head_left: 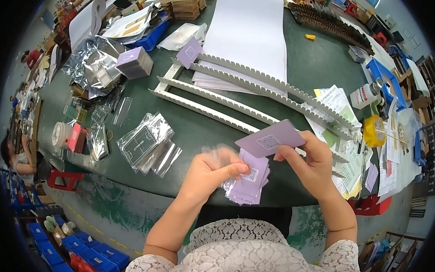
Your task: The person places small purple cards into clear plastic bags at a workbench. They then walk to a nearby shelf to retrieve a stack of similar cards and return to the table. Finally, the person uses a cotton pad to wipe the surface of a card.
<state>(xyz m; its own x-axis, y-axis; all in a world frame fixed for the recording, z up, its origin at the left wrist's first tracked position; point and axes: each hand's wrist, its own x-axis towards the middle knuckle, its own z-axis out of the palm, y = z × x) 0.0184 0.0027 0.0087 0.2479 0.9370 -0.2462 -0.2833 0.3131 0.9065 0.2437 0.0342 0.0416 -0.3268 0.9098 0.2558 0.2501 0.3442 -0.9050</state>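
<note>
My right hand (313,164) pinches a purple card (285,130) with a square code printed on it, raised and tilted above the table's near edge. My left hand (204,173) is closed, thumb against fingers, on a clear plastic sleeve (219,154) smeared by motion. Below and between both hands lies an uneven pile of purple cards (246,189), with shiny clear plastic around their edges. Left of my left hand is a heap of clear sleeves (145,142), the top one marked with a dark printed panel.
White notched racks (219,94) stretch across the green table (179,125), one purple card (189,52) at their far left end. A stack of purple cards (135,62) stands far left. Large white sheets (245,36) lie behind. Papers, a white bottle (365,95) and yellow tape (374,131) crowd the right.
</note>
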